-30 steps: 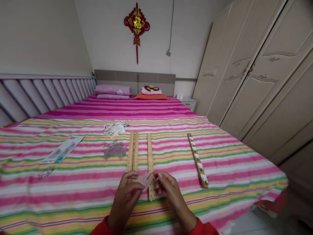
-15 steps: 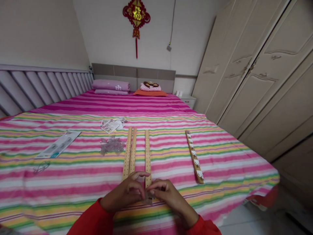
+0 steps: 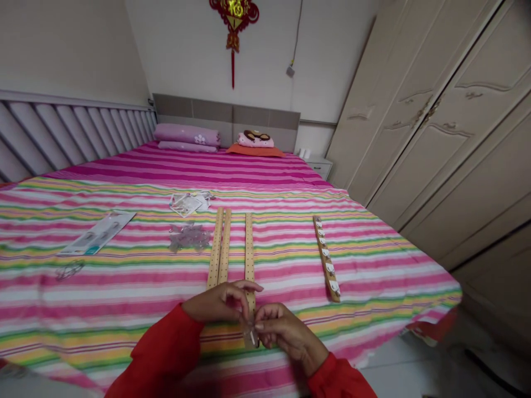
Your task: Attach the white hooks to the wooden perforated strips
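Observation:
My left hand (image 3: 224,301) and my right hand (image 3: 286,333) meet over the near end of a wooden strip with holes (image 3: 249,246). Pinched between the left thumb and fingers is a small clear plastic piece (image 3: 250,337), hanging below the fingertips. The right fingers are closed at its right edge, and a small dark bit shows beside them. Two more wooden strips with holes (image 3: 219,243) lie side by side just left. Farther left is a pile of small clear plastic pieces (image 3: 189,236).
On the right lies a darker wooden strip bearing several white-and-metal clips (image 3: 326,254). To the left are a flat plastic pack (image 3: 98,234) and some thin wire rings (image 3: 69,270). Beyond the pile sits a heap of packets (image 3: 189,203). Everything rests on a striped bedsheet (image 3: 136,309).
My view has tipped slightly down. The left hand has shifted a little up and right, and the clear plastic piece now shows more plainly between both hands.

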`<state>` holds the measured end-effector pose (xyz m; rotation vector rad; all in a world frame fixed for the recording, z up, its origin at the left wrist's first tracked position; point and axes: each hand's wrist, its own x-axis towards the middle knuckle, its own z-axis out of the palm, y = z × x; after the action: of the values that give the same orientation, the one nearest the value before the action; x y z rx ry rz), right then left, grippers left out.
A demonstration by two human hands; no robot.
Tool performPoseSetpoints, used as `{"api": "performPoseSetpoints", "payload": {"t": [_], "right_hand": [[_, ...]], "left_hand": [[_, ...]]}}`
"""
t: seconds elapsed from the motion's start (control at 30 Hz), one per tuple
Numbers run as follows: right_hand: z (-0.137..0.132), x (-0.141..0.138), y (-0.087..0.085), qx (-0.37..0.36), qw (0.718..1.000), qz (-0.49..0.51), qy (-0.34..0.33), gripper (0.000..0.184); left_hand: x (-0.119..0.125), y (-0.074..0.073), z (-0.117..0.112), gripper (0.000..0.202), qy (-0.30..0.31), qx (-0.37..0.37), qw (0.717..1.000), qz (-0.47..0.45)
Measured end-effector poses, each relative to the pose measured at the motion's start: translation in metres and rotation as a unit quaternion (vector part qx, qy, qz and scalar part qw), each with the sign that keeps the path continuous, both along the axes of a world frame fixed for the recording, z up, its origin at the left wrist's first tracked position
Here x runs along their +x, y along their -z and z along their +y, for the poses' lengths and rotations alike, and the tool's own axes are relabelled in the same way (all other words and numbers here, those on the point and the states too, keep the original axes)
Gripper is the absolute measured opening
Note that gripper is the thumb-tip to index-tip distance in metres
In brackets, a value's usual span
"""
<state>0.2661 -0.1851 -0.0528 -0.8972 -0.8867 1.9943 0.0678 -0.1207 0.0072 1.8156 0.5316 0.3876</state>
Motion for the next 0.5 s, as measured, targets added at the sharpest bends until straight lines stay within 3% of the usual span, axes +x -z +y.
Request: {"api": "performPoseSetpoints", "payload": {"t": [0.1,0.2,0.4,0.5], "right_hand": [[0.002,-0.003,-0.001,-0.019,0.999,0.025,0.014,0.021],[0.007,-0.005,-0.001,-0.022,0.999,0.021,0.040,0.020],[0.022,-0.001,0.008,-0.009,0.990,-0.046,0.132,0.019],[0.031,0.003,0.015,-0.006,0.983,-0.083,0.165,0.019]], "left_hand": [[0.000,0.004,0.001,0.022,-0.018,-0.003,1.000,-0.020],[0.000,0.015,0.003,0.024,-0.076,-0.017,0.996,-0.045],[-0.001,0.045,0.003,0.047,-0.312,-0.055,0.946,-0.074],[0.000,0.054,-0.007,0.048,-0.386,-0.056,0.920,-0.045]]}}
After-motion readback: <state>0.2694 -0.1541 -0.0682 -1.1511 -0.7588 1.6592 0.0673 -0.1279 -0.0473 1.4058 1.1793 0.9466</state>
